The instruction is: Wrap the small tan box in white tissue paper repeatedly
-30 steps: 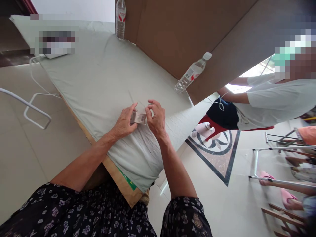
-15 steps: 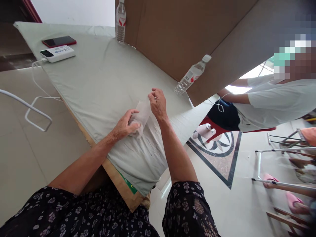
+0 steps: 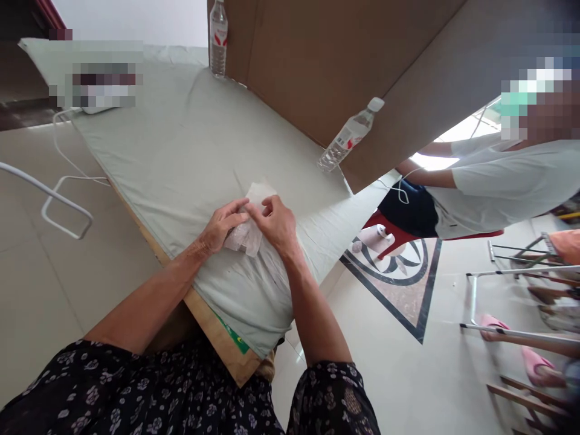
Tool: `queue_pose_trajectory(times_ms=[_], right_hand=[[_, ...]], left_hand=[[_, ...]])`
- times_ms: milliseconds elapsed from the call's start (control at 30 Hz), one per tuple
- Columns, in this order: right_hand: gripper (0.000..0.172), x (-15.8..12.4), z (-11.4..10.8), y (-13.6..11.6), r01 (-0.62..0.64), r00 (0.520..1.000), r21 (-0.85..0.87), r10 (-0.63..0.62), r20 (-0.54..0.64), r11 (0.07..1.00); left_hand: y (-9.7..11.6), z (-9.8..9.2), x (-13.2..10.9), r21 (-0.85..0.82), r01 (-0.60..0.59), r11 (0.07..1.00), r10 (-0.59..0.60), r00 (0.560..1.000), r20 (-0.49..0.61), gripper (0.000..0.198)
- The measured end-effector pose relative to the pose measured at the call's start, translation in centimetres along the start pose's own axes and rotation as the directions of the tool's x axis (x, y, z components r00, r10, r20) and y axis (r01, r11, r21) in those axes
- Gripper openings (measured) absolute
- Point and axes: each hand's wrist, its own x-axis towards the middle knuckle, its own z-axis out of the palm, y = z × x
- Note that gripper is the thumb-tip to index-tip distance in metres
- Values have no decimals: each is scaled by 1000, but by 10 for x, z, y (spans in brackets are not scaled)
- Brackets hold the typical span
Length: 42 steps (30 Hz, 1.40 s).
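A crumpled, translucent plastic bag [image 3: 247,239] lies on the cloth-covered table near its front corner, with a whitish flap spreading out beyond my fingers. My left hand [image 3: 221,225] grips its left side, fingers bent over the top. From the right, my right hand [image 3: 277,225] pinches the plastic, and the thumbs and fingertips of both hands nearly meet. What the bag may contain cannot be made out.
A water bottle [image 3: 348,138] leans against a large cardboard panel [image 3: 317,78]; another bottle [image 3: 218,42] stands at the panel's left end. A blurred-out white device [image 3: 106,99] with a cable [image 3: 58,136] sits at the far left. A seated person [image 3: 489,181] is at the right.
My right hand has come down and left from above the table to the plastic, beside my left hand. The plastic is now more bunched up between both hands.
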Motion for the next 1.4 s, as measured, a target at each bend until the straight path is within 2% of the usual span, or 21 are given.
queue_pose_trajectory(times_ms=[67, 133, 200, 300, 400, 500, 567, 633, 733, 800, 933, 1000, 1067, 1133, 1233, 1400], right_hand=[[28, -5, 9, -2, -35, 999, -43, 35, 6, 998], [15, -4, 14, 2, -51, 998, -2, 51, -23, 999], [13, 0, 15, 11, -59, 995, 155, 72, -74, 986], [16, 3, 9, 25, -60, 981, 449, 135, -137, 891], [19, 3, 6, 35, -51, 971, 563, 171, -164, 825], [18, 1, 9, 38, -12, 973, 580, 144, -182, 814], [19, 1, 11, 37, 29, 972, 577, 111, -206, 816], [19, 0, 12, 36, 65, 968, 563, 84, -235, 824], [19, 0, 12, 37, 100, 956, 543, 71, -285, 834], [18, 2, 12, 41, 106, 945, 545, 86, -316, 832], [11, 9, 11, 55, 67, 927, 567, 159, -341, 821], [13, 13, 10, 64, 28, 913, 562, 208, -351, 827], [17, 16, 9, 71, -15, 901, 542, 246, -357, 840], [21, 18, 8, 75, -44, 899, 519, 260, -352, 854], [21, 18, 8, 77, -55, 911, 489, 244, -332, 870], [19, 16, 7, 73, -60, 921, 470, 230, -313, 881]], left_hand=[[0, -1, -1, -35, 1, 999, -1, 1000, 1, 79], [0, -2, 0, -51, -29, 998, 28, 1000, -8, 80], [0, -4, 3, -43, -86, 995, 84, 996, -36, 76], [-1, -6, 9, -13, -152, 988, 149, 982, -115, 68], [-3, -6, 11, 99, -173, 980, 188, 967, -170, 68], [-4, -4, 10, 362, -177, 915, 261, 945, -197, 69], [-3, -3, 8, 516, -170, 839, 323, 920, -222, 57], [-1, -3, 7, 600, -157, 785, 354, 907, -226, 40], [3, -3, 6, 628, -124, 768, 334, 914, -228, 18], [6, -4, 7, 618, -93, 781, 330, 901, -281, 14], [12, -11, 10, 598, -57, 799, 384, 814, -436, 13], [14, -16, 11, 609, -28, 793, 411, 762, -500, 10], [14, -20, 13, 635, 14, 772, 423, 735, -531, 7], [14, -24, 14, 658, 35, 752, 428, 734, -527, 6], [11, -26, 15, 674, 8, 739, 431, 764, -481, 8], [9, -25, 15, 654, -45, 755, 424, 794, -435, 24]])
